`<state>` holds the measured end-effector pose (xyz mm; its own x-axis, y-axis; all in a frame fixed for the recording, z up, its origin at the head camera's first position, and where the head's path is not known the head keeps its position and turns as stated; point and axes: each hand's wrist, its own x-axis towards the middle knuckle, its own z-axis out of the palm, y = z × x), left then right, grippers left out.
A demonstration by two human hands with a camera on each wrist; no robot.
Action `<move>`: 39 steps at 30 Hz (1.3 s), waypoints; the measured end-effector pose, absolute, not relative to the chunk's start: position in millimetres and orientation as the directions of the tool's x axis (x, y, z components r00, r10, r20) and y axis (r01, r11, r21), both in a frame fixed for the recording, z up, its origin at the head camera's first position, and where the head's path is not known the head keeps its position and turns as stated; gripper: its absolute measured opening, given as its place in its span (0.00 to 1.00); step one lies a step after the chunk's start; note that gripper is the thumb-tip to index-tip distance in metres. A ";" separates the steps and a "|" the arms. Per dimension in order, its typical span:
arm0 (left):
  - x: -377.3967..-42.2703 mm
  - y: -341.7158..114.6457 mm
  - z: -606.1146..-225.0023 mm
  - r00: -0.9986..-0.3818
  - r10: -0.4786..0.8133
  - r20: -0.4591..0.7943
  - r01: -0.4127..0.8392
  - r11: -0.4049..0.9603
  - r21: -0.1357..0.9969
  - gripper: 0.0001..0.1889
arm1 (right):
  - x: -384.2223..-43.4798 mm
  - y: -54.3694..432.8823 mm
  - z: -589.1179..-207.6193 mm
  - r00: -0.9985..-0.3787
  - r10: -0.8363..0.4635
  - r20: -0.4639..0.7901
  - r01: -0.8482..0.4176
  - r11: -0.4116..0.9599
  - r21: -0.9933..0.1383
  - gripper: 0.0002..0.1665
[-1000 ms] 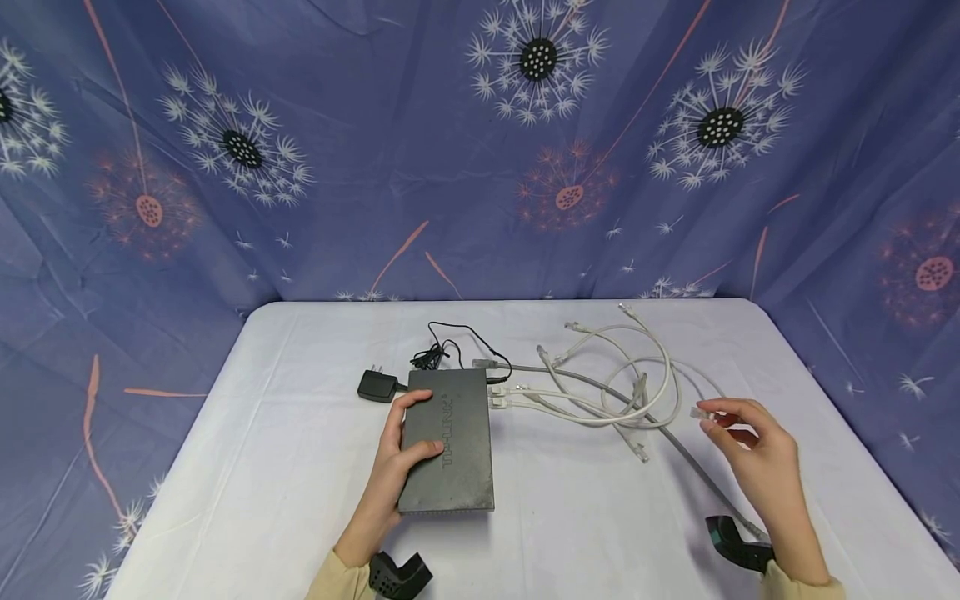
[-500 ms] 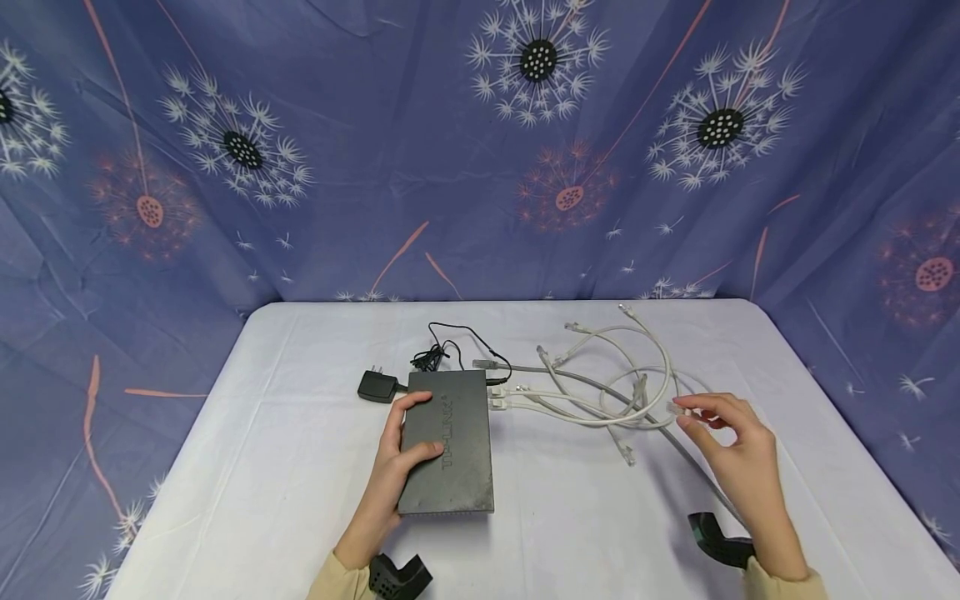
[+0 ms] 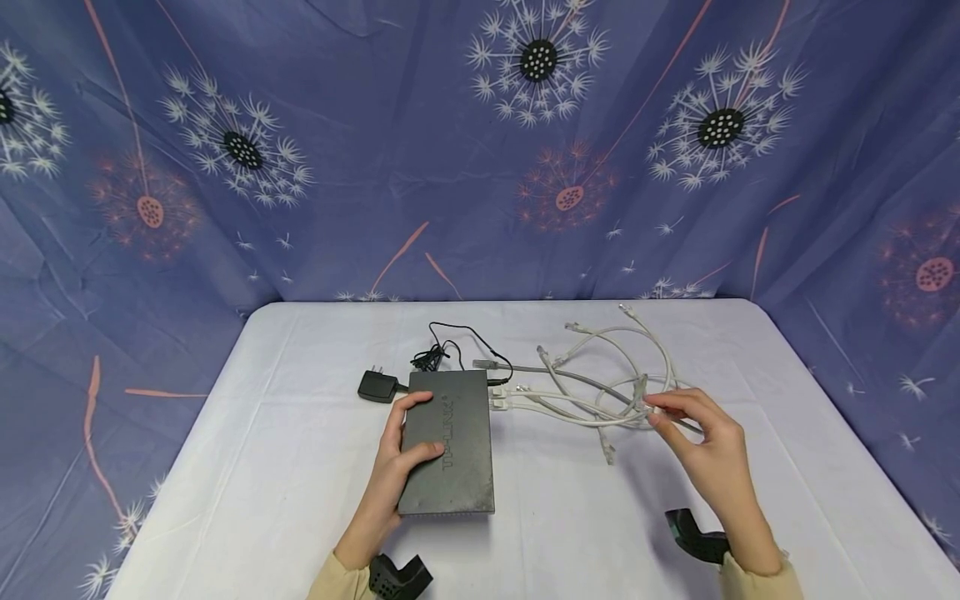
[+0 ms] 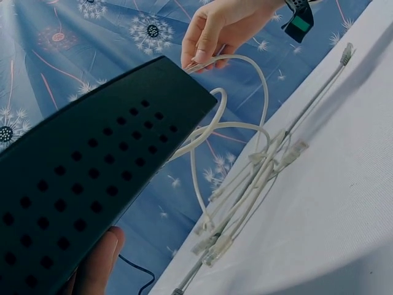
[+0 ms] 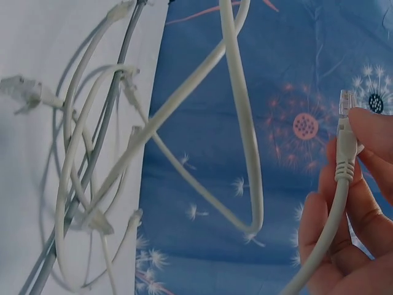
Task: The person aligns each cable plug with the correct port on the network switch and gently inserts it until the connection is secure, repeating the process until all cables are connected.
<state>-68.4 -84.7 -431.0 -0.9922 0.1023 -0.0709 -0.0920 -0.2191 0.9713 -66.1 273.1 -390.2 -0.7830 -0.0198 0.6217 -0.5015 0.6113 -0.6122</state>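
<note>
My left hand (image 3: 390,471) grips the dark grey TP-LINK network switch (image 3: 467,467) by its left side, thumb on top. In the left wrist view, the vented side (image 4: 92,172) of the switch fills much of the picture. Two white cable plugs (image 3: 498,402) sit at the right edge of the switch. My right hand (image 3: 708,450) pinches a pale network cable plug (image 5: 346,141) between thumb and fingers, to the right of the switch. The plug's clear tip points upward in the right wrist view, and its cable hangs below the fingers.
Several pale network cables (image 3: 577,421) lie looped right of the switch, with loose plugs among them. A thicker grey cable (image 3: 570,374) runs under them. Behind and left of the switch are a black power adapter (image 3: 377,386) and its bundled cord (image 3: 429,358). A patterned curtain (image 3: 420,150) hangs behind the white table (image 3: 247,467).
My right hand has moved left toward the switch with the cable plug, and a loose plug below the loops has shifted left too. My left hand and the switch have hardly moved.
</note>
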 end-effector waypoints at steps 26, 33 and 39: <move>-68.9 -83.8 -431.3 -0.991 0.112 -0.071 -0.094 -0.218 0.971 0.34 | -70.8 226.2 -380.5 -0.782 -0.112 0.613 -0.574 0.512 -0.639 0.19; -68.7 -83.1 -431.6 -0.991 0.115 -0.068 -0.092 -0.221 0.971 0.34 | -76.6 219.0 -389.9 -0.776 -0.149 0.613 -0.600 0.473 -0.645 0.18; -67.5 -82.1 -431.3 -0.991 0.115 -0.074 -0.099 -0.228 0.969 0.34 | -78.9 209.4 -392.7 -0.757 -0.166 0.632 -0.631 0.433 -0.643 0.18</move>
